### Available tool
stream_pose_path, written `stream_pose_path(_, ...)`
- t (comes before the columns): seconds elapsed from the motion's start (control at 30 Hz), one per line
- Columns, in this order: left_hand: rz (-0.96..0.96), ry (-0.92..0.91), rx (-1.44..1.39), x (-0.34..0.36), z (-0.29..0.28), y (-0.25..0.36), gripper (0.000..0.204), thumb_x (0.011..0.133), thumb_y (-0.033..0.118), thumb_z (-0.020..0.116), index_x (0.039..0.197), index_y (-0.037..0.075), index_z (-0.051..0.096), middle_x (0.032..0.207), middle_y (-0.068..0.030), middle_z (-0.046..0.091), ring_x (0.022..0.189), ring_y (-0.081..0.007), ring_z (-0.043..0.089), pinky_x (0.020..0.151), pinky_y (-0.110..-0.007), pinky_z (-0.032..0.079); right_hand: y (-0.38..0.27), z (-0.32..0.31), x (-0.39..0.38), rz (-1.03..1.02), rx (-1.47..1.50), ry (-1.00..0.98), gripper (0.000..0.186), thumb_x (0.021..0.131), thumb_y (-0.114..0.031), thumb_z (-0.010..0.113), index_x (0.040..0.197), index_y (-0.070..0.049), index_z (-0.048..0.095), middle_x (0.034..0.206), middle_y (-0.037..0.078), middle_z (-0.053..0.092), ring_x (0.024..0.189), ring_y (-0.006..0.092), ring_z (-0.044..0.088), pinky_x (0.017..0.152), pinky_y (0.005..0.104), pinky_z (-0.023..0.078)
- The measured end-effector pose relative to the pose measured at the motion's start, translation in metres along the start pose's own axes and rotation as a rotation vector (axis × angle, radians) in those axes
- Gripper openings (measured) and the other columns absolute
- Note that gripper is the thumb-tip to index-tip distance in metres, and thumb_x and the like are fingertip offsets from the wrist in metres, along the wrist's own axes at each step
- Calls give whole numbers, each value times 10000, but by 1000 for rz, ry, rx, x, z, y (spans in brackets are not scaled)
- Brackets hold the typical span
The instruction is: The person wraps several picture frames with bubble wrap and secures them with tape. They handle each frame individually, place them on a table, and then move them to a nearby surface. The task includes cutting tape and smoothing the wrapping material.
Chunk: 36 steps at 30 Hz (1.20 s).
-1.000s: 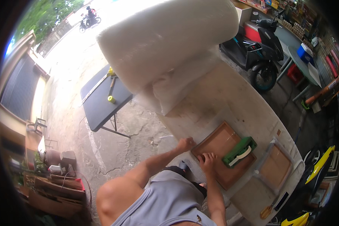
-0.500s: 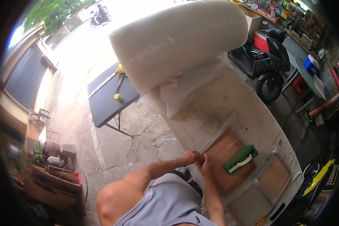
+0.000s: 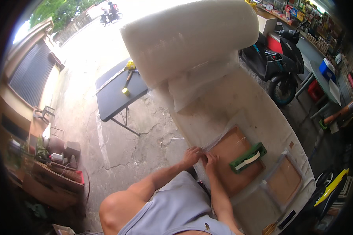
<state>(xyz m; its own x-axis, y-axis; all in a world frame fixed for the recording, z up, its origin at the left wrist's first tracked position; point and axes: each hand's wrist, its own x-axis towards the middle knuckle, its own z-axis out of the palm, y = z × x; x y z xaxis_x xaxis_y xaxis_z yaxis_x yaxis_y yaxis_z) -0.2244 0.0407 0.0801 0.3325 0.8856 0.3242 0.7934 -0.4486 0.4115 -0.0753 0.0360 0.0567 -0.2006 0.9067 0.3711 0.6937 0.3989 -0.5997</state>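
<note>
My left hand [image 3: 192, 156] and my right hand [image 3: 210, 160] are close together at the table's left edge, fingers pinched on the edge of a clear bubble wrap sheet [image 3: 220, 138]. The sheet lies under and beside a brown, framed rectangular panel [image 3: 228, 150], with a flap raised along its far left side. My right hand is next to the panel's left corner. Across the panel rests a green tool [image 3: 259, 150] with a cream handle. To the right lies a smaller brown framed panel [image 3: 285, 181] wrapped in clear plastic. My fingertips are partly hidden.
A huge bubble wrap roll [image 3: 190, 45] covers the far end of the pale-covered table [image 3: 208, 117]. A dark folding table [image 3: 119, 92] holds a hammer [image 3: 127, 82] and yellow tape [image 3: 125, 91]. A parked scooter [image 3: 280, 64] stands at right.
My left hand has shifted slightly left and away from my right hand; both are a little higher in the picture. The view has tilted slightly. A distant motorcycle has moved right.
</note>
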Motion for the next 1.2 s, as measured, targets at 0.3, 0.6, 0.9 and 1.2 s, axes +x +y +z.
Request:
stream_pose_path(0.3, -60, -108, -60, -17, 17, -16, 132, 662, 91, 552, 786, 111, 592, 792, -69, 602, 777, -257, 578, 635, -370, 480, 7, 11, -5, -83, 80, 34, 133, 766, -209, 625, 819, -87, 631, 811, 62, 626, 759, 258, 588, 700, 395, 395)
stream_pose_path(0.6, -41, -213, -73, -13, 25, -17, 357, 715, 72, 532, 1068, 110, 490, 791, -110, 590, 794, -284, 585, 657, -386, 466, 16, 17, 1, -68, 200, 125, 180, 719, -221, 689, 684, -66, 606, 652, 85, 590, 604, 291, 576, 542, 383, 431)
stream_pose_path(0.9, -177, 212, 12, -28, 5, -7, 604, 673, 164, 669, 1231, 133, 440, 806, -92, 590, 791, -302, 580, 747, -368, 468, 10, 19, 7, 10, 149, 96, 222, 663, -227, 733, 613, -90, 566, 611, 57, 572, 573, 278, 563, 529, 391, 416)
stream_pose_path(1.2, -742, -151, -651, -73, 61, -72, 315, 715, 304, 643, 913, 58, 649, 849, -158, 641, 812, -289, 616, 721, -364, 465, 7, 21, 5, -1, 75, 99, 210, 643, -208, 736, 618, -113, 550, 613, 16, 573, 594, 244, 570, 565, 386, 403)
